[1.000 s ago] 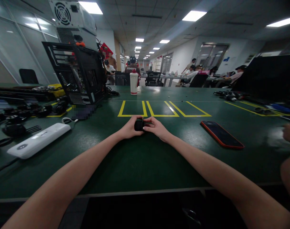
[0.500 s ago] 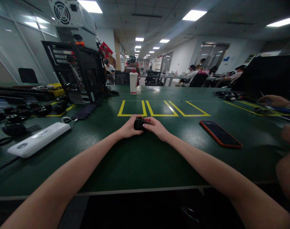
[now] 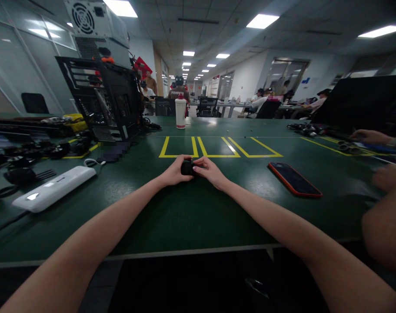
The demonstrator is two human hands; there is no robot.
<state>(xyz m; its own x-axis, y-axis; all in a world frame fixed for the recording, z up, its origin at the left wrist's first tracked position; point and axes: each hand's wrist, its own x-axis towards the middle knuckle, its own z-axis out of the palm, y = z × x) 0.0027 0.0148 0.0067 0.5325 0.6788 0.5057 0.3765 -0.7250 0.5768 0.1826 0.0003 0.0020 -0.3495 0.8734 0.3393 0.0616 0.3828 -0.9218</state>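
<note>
Two-handed hold on small black object (image 3: 187, 168), centred over green table (image 3: 184, 221); contact with it unclear. Cupped in curled fingers of left hand (image 3: 172, 174); pinched opposite by thumb and fingertips of right hand (image 3: 214, 174). Probably light, stiff; best taken by sides. Flat, glossy surface, yellow tape (image 3: 219, 156); lit office (image 3: 245, 74) beyond.

The small black thing (image 3: 186, 168) was dark all over and looked chunky. The left hand (image 3: 173, 171) held it from one side, and the right hand (image 3: 211, 170) touched its other side. It was over the green table (image 3: 184, 213), near the yellow tape (image 3: 178, 156).
</note>
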